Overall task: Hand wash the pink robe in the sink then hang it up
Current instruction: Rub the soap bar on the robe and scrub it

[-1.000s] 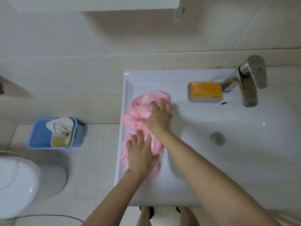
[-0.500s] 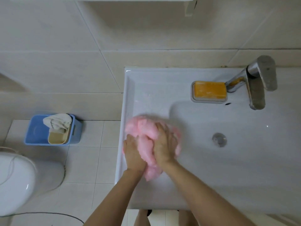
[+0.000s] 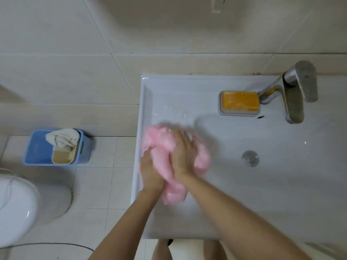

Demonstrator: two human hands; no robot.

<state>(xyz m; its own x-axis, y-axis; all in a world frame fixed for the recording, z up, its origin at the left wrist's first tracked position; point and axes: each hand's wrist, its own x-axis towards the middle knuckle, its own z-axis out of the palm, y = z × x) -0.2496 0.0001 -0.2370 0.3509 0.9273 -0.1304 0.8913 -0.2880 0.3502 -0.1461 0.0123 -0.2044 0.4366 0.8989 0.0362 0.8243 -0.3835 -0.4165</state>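
Both hands clutch the bunched pink robe (image 3: 163,147) over the left side of the white sink (image 3: 262,184): the left hand (image 3: 150,169) grips its left edge, the right hand (image 3: 183,152) presses closed over its top. An orange soap bar (image 3: 239,103) sits in its dish beside the chrome faucet (image 3: 294,91). A blue bin (image 3: 37,151) stands on the tiled floor.

Robe (image 3: 169,147), soap dish (image 3: 239,112) on sink (image 3: 262,203)
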